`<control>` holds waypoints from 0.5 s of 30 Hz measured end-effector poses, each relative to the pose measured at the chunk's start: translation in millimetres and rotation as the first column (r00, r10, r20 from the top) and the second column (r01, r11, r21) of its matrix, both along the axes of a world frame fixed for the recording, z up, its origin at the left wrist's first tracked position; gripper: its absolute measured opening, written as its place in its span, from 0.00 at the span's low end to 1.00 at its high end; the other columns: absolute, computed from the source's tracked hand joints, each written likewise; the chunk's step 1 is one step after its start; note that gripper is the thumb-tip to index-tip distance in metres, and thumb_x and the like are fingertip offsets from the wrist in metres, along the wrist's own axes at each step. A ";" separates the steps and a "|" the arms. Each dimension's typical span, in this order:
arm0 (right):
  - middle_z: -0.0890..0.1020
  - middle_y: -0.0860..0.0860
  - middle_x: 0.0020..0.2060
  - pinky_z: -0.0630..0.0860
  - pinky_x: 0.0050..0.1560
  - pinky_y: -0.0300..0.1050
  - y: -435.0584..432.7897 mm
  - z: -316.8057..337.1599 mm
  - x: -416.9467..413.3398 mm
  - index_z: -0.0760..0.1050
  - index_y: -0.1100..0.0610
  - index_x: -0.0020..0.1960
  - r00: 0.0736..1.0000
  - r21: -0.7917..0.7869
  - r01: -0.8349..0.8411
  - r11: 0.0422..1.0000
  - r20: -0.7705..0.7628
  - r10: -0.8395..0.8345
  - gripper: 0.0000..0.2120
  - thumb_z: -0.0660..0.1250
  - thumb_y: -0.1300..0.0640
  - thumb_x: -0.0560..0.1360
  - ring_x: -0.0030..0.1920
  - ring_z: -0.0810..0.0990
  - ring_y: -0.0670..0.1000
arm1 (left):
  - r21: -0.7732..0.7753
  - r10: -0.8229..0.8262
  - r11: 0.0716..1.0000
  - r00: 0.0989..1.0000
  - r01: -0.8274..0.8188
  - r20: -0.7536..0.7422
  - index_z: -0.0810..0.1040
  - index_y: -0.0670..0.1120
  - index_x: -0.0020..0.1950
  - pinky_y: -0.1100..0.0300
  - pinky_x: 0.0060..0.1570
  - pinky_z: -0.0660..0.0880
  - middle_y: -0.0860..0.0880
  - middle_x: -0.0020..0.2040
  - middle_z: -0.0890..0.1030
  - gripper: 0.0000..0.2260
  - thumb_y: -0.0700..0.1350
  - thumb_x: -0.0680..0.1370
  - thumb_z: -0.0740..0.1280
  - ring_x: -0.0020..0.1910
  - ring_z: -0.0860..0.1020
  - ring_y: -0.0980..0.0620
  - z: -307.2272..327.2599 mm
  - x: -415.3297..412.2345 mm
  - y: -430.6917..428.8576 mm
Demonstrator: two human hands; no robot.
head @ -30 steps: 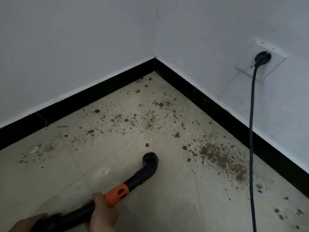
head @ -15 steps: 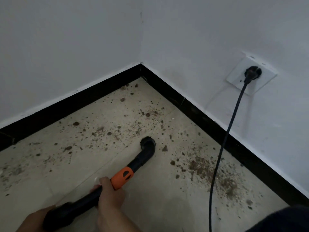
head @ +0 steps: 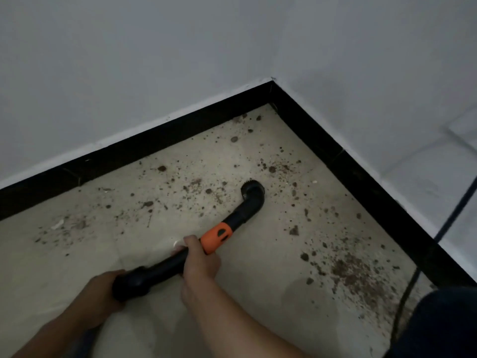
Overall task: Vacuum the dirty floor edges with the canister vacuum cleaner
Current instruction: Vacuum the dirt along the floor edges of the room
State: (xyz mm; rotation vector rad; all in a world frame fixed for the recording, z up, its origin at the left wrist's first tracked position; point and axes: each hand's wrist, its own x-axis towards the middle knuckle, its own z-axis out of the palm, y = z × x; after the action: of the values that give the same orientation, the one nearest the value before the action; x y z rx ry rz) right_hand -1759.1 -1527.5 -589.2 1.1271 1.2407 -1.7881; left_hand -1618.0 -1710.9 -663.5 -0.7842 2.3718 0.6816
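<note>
A black vacuum wand (head: 240, 215) with an orange collar (head: 216, 236) slants across the beige tiled floor (head: 258, 293). Its bent round nozzle (head: 253, 190) points down at the floor amid brown dirt crumbs (head: 269, 169), a short way from the room corner. My right hand (head: 200, 262) grips the wand just behind the orange collar. My left hand (head: 103, 293) holds the thick black rear end of the wand (head: 131, 282). A denser patch of dirt (head: 351, 270) lies to the right along the skirting. The canister itself is out of view.
White walls meet at a corner (head: 272, 81) with a black skirting board (head: 154, 148) along both edges. A black power cord (head: 449, 223) runs down the right wall to the floor. A dark clothed knee (head: 444, 324) fills the bottom right. A white scrap (head: 57, 224) lies at left.
The view has swung left and closer, so the wall socket has left the frame. The nozzle has moved forward toward the corner, into the scattered crumbs. Both hands keep their grip.
</note>
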 end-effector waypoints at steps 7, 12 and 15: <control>0.82 0.56 0.27 0.80 0.47 0.54 21.5 12.8 2.0 0.77 0.61 0.35 0.998 0.066 0.069 0.995 0.008 -0.070 0.05 0.72 0.64 0.69 0.34 0.80 0.56 | 0.004 -0.071 0.997 0.996 0.071 0.062 0.80 0.45 0.55 0.63 0.48 0.67 0.44 0.54 0.82 0.18 0.38 0.66 0.75 0.57 0.79 0.46 33.3 -28.0 28.0; 0.82 0.53 0.25 0.82 0.44 0.50 -5.5 17.7 15.3 0.76 0.60 0.39 0.998 0.031 -0.004 1.000 0.056 0.002 0.04 0.72 0.63 0.69 0.30 0.81 0.52 | -0.032 -0.027 0.999 1.000 0.027 0.012 0.76 0.49 0.47 0.61 0.44 0.69 0.45 0.48 0.83 0.15 0.39 0.64 0.75 0.51 0.80 0.45 59.3 -9.3 15.1; 0.83 0.54 0.27 0.82 0.48 0.53 -5.0 17.0 34.3 0.77 0.60 0.39 0.997 0.047 -0.012 0.999 0.077 0.009 0.04 0.72 0.63 0.69 0.32 0.81 0.53 | -0.038 -0.059 0.997 0.996 0.061 0.072 0.76 0.47 0.49 0.60 0.46 0.72 0.45 0.50 0.82 0.17 0.41 0.64 0.76 0.52 0.80 0.46 65.5 5.6 12.5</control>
State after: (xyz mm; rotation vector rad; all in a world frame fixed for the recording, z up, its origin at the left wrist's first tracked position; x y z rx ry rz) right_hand -1724.7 -1532.4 -572.1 1.2026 1.2471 -1.6996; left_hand -1612.4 -1698.4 -598.0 -0.7387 2.3414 0.5736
